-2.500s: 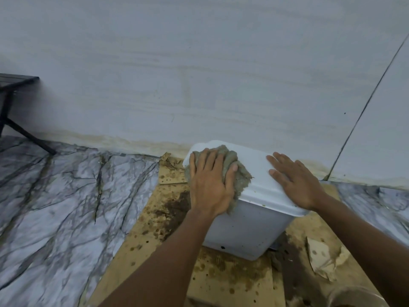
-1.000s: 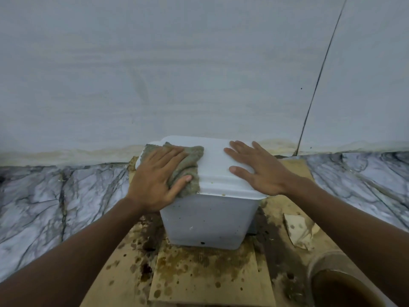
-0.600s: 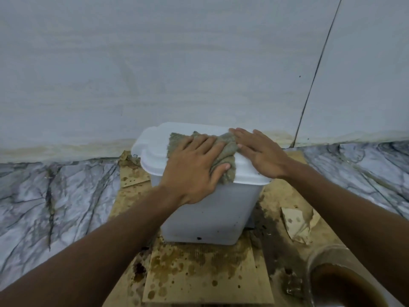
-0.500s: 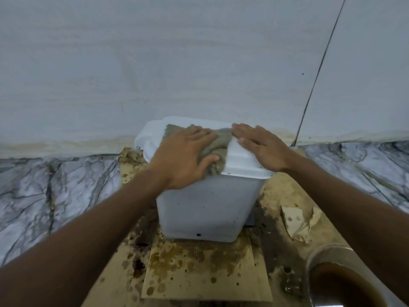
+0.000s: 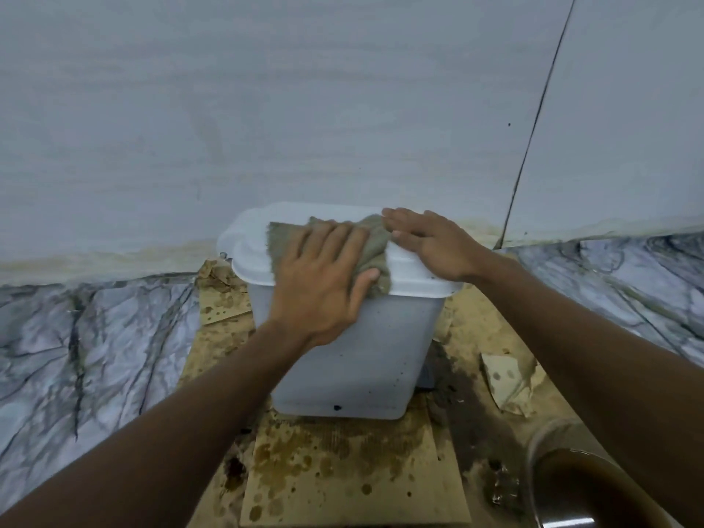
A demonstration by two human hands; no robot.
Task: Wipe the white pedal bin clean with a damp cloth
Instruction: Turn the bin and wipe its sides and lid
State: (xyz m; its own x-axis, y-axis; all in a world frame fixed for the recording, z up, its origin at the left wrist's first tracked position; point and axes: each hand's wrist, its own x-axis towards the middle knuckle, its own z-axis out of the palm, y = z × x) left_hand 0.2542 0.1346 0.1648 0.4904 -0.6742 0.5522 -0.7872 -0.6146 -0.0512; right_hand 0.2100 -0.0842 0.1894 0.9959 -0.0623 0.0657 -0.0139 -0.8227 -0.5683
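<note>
Mid lid-wipe, the flat left hand (image 5: 324,278) presses a crumpled grey-green cloth (image 5: 284,240) on the white plastic pedal bin (image 5: 413,278), flat right hand (image 5: 432,242) steadying; its speckled walls (image 5: 375,348) likely follow.

Left hand (image 5: 319,285), right hand (image 5: 434,247), forearms (image 5: 198,424) (all bare)

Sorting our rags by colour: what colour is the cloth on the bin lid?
A dull grey-green, seen in the head view: the cloth.

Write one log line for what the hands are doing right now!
left hand flat on grey cloth | cloth on lid of white pedal bin | right hand flat on lid
</note>
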